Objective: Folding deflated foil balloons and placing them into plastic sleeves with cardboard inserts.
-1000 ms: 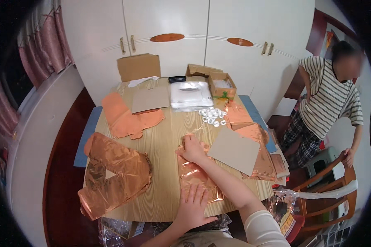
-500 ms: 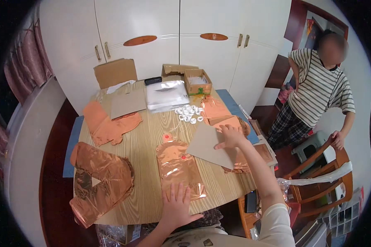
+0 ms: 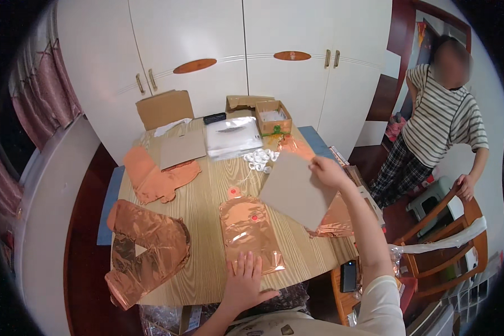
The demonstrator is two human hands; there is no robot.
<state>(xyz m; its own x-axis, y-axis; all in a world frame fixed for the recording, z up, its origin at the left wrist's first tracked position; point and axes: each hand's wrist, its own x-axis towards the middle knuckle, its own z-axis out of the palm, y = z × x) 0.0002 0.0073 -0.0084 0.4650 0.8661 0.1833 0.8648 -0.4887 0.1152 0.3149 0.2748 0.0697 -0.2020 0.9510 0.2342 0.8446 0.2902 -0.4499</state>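
My right hand (image 3: 329,171) grips the upper right edge of a grey-beige cardboard sheet (image 3: 295,187), its fingers closed on it. The sheet is tilted up, over a copper foil pile (image 3: 337,217) at the table's right side. My left hand (image 3: 244,284) lies with fingers stretched out on the near end of a folded copper-coloured foil piece (image 3: 251,224), which looks like a flat, uninflated balloon. A red dot marks this piece, and another shows on the small tab at its far end.
More copper foil pieces (image 3: 148,252) lie at the left, next to another cardboard sheet (image 3: 183,148). Farther back are clear plastic bags (image 3: 232,134), white rings (image 3: 257,159) and a small cardboard box (image 3: 274,119). A person (image 3: 445,117) stands right, touching a wooden chair (image 3: 451,224).
My right hand has closed on the cardboard sheet's edge and lifted it from the pile, tilting it. My left hand stays on the foil. The view has shifted slightly.
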